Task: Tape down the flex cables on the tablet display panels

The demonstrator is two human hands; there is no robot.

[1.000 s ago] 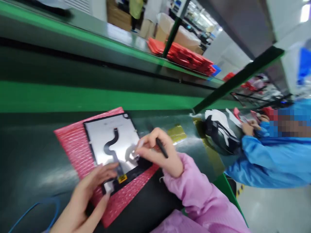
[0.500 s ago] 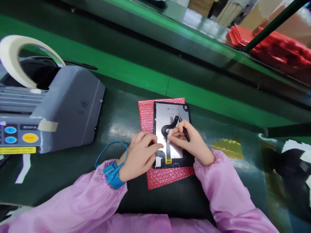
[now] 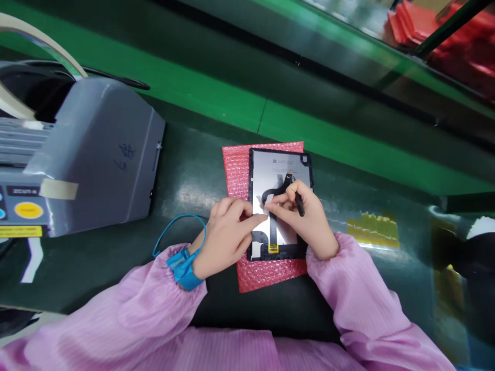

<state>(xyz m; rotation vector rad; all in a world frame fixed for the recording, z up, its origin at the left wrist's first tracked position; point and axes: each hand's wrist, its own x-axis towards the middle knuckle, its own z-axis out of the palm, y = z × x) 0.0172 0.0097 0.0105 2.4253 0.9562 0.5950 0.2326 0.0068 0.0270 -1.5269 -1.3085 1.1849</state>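
A tablet screen panel (image 3: 284, 158) lies back side up on a red bubble-wrap bag (image 3: 236, 170). A black flex cable (image 3: 275, 190) curves across its silvery back, and a straight ribbon (image 3: 273, 229) runs down to a yellow-taped end. My right hand (image 3: 305, 211) is over the panel, closed, pinching a short white tape strip (image 3: 269, 199) between thumb and finger. A slim black tool (image 3: 299, 204), perhaps tweezers, is also tucked in it. My left hand (image 3: 230, 232) rests at the panel's left edge, fingers apart, one reaching over the back near the tape strip.
To the left stands a grey tape dispenser (image 3: 112, 154) with a big tape roll (image 3: 11, 105) and a white strip hanging from its front. Yellow tape pieces (image 3: 373, 230) lie right of the panel. Red bags (image 3: 417, 26) sit on the shelf behind. A blue wrist strap (image 3: 184, 268) circles my left wrist.
The view has shifted, so the bench items sit higher in the picture. My left hand's extended finger has come closer to the right hand and the tape strip, which is still pinched.
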